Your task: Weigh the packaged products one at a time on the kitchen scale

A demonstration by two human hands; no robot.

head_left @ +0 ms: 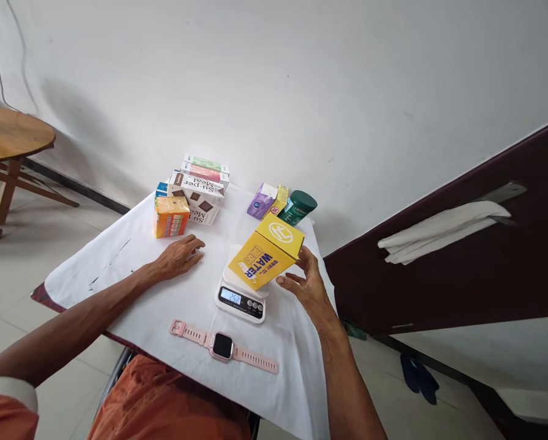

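A yellow box (265,253) printed "WATER" sits on a white digital kitchen scale (241,304), whose lit display seems to read 252. At the box's right side is my right hand (307,284), thumb and fingers apart; its fingertips are partly behind the box edge, so whether they touch it I cannot tell. My left hand (178,255) lies on the white cloth (164,293), fingers loosely spread and holding nothing. Just beyond it stands an orange wrapped pack (170,217). A pink-strapped smartwatch (222,346) lies in front of the scale.
Behind the orange pack are a white "Su-per Meal" box (200,198), a blue pack (161,189) and green and red boxes. A purple box (261,200), a small yellow box (281,197) and a dark green container (299,206) stand at the table's back right, near the wall.
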